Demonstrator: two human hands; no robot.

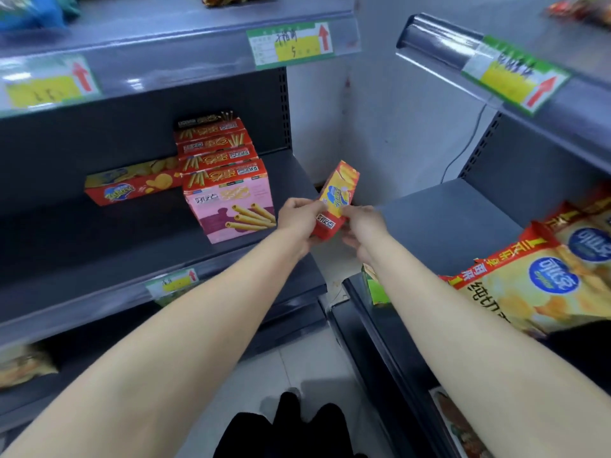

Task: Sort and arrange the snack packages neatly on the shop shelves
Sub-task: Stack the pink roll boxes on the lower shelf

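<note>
Head view: you look down along both bare forearms into the corner where two grey shelf units meet.
Held item: the snack box [335,200], red with a yellow front, is in the air over the gap between the two units, resting on neither, tilted with its far end leaning up and to the right.
Left grip: your left hand [299,216] is closed on the near left edge of the snack box, thumb on the front.
Right grip: your right hand [362,226] is closed on the near right side, fingers curled underneath.
Left shelf [99,246]: a row of red-topped boxes [215,143] stands one behind another; the pink-faced box [231,203] at its front shows rolled wafers.
Beside the row: a long red box [132,186] with a blue logo lies to the left, its right end against the row.
Right shelf [446,219]: yellow chip bags [535,292] with red bands lie at the right end, well apart from the snack box.
Below your right wrist: a green box [373,285], partly hidden by your forearm.
Shelf edges: price labels [291,44], green and yellow with red arrows.
Floor [297,365]: pale tiles.
</note>
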